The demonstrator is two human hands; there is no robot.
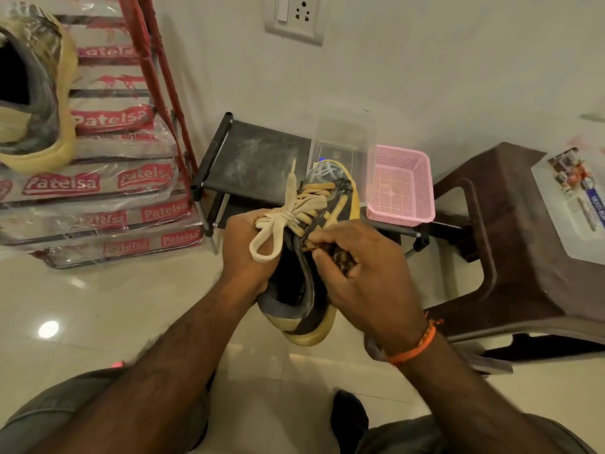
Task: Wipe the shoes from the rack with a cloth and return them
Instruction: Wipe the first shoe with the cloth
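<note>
Shoe wipe in progress, centre of frame, above the rack.

Left hand (244,253) grasps the shoe (301,257) at its tongue side; right hand (357,273) presses a bunched dark cloth (330,253) against the upper. Risks: loose laces (281,217) could snag in the cloth; a hard rub might twist the shoe free onto the rack (258,158) below.

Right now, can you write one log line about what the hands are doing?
step: wiping | left hand: holds shoe | right hand: presses cloth on shoe side | rack: top shelf bare | second shoe: on stacked packs
</note>
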